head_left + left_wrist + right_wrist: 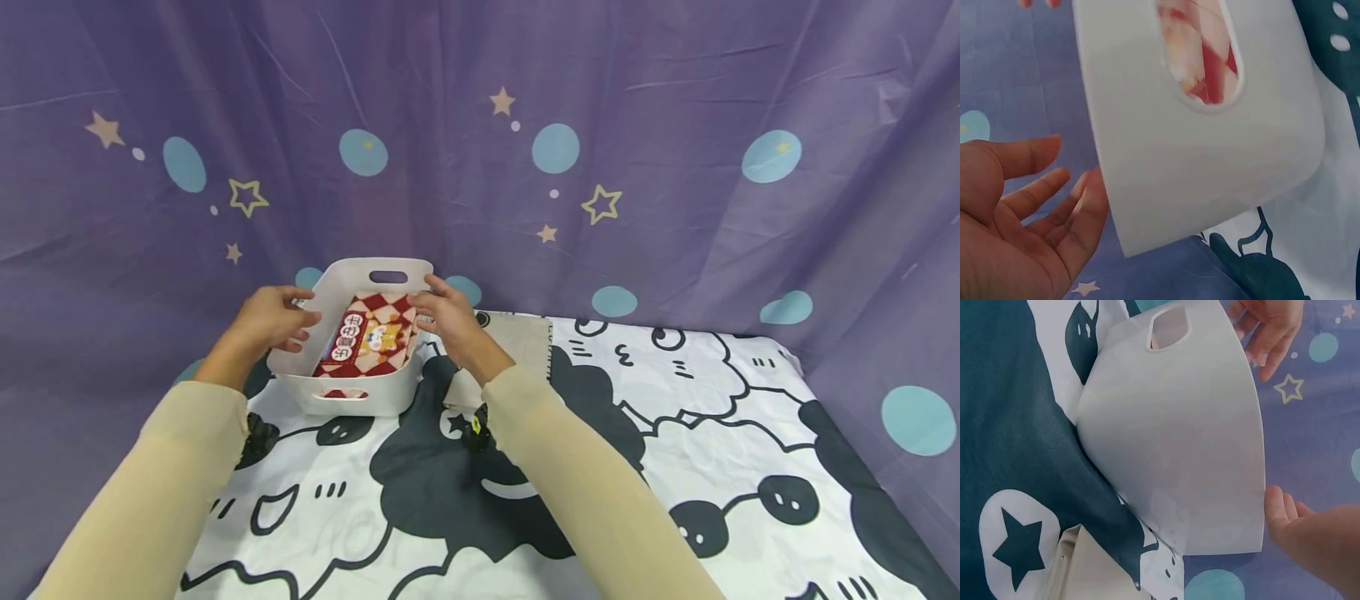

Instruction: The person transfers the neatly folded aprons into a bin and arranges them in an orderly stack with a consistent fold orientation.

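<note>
A white plastic basket [397, 390] with cut-out handles stands at the left on the patterned cloth. Inside lies a red-and-cream checkered item [386, 354] with a cartoon figure and white lettering; it looks like folded fabric. My left hand [276, 322] is at the basket's left rim, fingers loosely spread. In the left wrist view those fingers [1088, 212] reach the basket's edge, the thumb apart from it. At the right rim is my right hand [450, 318], its fingers relaxed and extended over the edge. Part of the right hand's fingers is hidden behind the basket in the right wrist view.
A beige flat item [528, 340] with a dark, toothed edge lies right of the basket, partly behind my right forearm. Black-and-white cartoon cloth [705, 483] covers the surface. A purple curtain [465, 167] with stars and dots hangs close behind.
</note>
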{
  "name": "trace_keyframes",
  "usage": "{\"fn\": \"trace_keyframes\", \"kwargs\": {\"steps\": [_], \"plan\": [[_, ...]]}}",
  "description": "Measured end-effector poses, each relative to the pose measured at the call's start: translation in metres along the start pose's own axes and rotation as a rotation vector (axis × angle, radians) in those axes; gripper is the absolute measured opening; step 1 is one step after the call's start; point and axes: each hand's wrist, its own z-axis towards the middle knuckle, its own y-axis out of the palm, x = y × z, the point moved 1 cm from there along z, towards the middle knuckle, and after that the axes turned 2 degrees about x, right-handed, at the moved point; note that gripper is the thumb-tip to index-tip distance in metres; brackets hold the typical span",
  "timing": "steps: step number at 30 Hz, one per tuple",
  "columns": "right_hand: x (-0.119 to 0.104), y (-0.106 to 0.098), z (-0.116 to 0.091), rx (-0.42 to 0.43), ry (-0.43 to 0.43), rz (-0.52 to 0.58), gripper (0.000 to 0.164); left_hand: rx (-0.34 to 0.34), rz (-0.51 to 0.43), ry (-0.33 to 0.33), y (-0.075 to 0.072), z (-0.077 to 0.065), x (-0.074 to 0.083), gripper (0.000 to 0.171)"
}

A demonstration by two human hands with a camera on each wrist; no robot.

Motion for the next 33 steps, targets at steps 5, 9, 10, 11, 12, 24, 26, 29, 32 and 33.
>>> {"fn": "trace_keyframes", "kwargs": {"steps": [5, 9, 10, 11, 12, 24, 26, 29, 32, 33], "plan": [[0.0, -0.005, 0.001, 0.022, 0.002, 0.016, 0.063, -0.038, -0.02, -0.012, 0.002, 0.0, 0.001, 0.059], [0.001, -0.008, 0.0, 0.009, -0.003, 0.01, 0.062, -0.065, -0.036, -0.029, 0.003, 0.0, -0.001, 0.06], [0.001, -0.01, 0.0, 0.007, -0.004, 0.006, 0.061, -0.071, -0.04, -0.034, 0.004, 0.0, -0.002, 0.06], [0.001, -0.011, 0.0, 0.007, -0.005, 0.002, 0.06, -0.075, -0.046, -0.038, 0.004, 0.0, -0.002, 0.06], [0.001, -0.012, 0.0, 0.006, -0.006, -0.002, 0.06, -0.079, -0.054, -0.041, 0.005, 0.001, -0.003, 0.06], [0.0, -0.027, -0.002, -0.004, -0.05, -0.022, 0.056, -0.106, -0.093, -0.057, 0.016, 0.001, -0.001, 0.06], [0.0, -0.029, -0.003, -0.007, -0.059, -0.034, 0.054, -0.117, -0.082, -0.047, 0.017, 0.001, 0.001, 0.061], [-0.001, -0.034, -0.004, -0.017, -0.073, -0.053, 0.054, -0.123, -0.088, -0.038, 0.02, 0.0, 0.004, 0.061], [-0.001, -0.041, -0.005, -0.021, -0.087, -0.07, 0.054, -0.126, -0.094, -0.035, 0.022, 0.0, 0.006, 0.063], [-0.001, -0.044, -0.006, -0.018, -0.091, -0.076, 0.054, -0.126, -0.096, -0.035, 0.023, 0.0, 0.007, 0.063]]}}
